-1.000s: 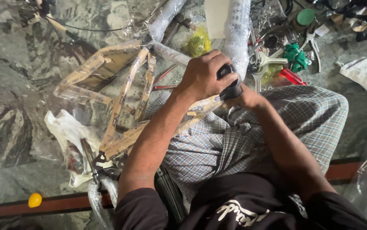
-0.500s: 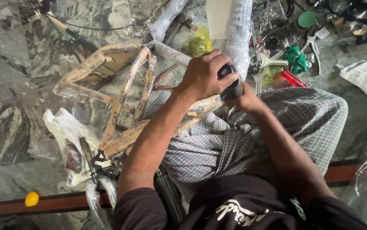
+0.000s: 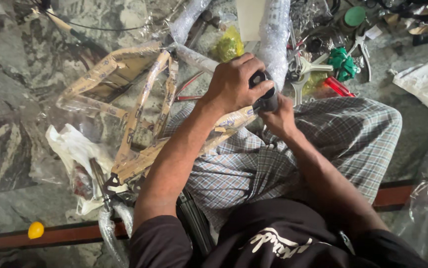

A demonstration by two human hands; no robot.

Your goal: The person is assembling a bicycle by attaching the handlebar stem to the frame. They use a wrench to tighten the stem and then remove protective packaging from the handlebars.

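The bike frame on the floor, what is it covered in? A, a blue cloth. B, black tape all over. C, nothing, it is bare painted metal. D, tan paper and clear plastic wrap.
D: the bike frame has tan paper strips bound round its tubes under clear plastic, while both hands grip a black part at its front end.

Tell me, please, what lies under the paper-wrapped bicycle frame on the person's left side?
Under the wrapped bicycle frame lie the marble floor and a crumpled white plastic bag. Its near end rests across the checked cloth on the lap. What is directly beneath the tubes is hidden.
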